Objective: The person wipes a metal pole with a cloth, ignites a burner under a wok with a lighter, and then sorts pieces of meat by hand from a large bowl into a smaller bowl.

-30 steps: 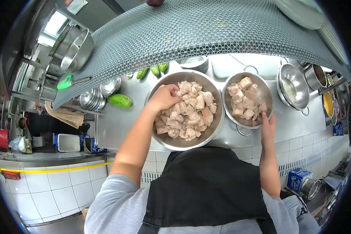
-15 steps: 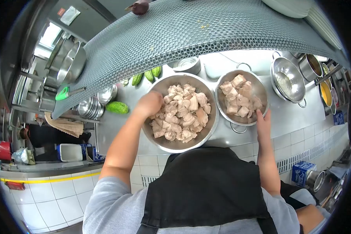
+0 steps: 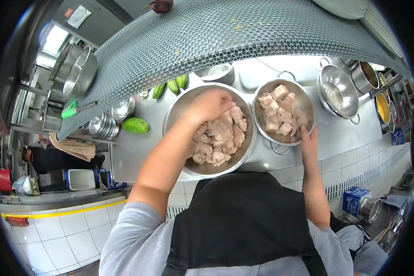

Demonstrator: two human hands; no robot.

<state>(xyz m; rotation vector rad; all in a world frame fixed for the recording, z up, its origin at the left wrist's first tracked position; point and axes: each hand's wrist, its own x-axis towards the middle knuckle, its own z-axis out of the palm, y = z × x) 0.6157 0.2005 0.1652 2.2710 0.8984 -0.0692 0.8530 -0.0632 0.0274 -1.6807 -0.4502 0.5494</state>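
A large metal bowl (image 3: 170, 122) with pale chunks of meat (image 3: 218, 142) stands on the steel counter in front of me. My left hand (image 3: 211, 106) is over its far side, fingers curled closed above the meat; what they hold, if anything, I cannot make out. To the right sits a smaller two-handled metal bowl (image 3: 260, 120), also with meat chunks (image 3: 280, 110) in it. My right hand (image 3: 309, 140) grips that bowl's near right rim, with the thumb over the edge and the fingers outside.
Bumpy green cucumbers (image 3: 135, 125) and stacked small metal bowls (image 3: 101, 125) lie at the left. Nested metal colanders (image 3: 338, 94) stand at the right. A mesh-covered shelf (image 3: 207, 37) overhangs the counter's back. A person's grey clothing (image 3: 370, 255) shows at lower right.
My left hand has moved right and farther back, from the large bowl's left edge to over its far side. My right hand keeps its grip on the smaller bowl.
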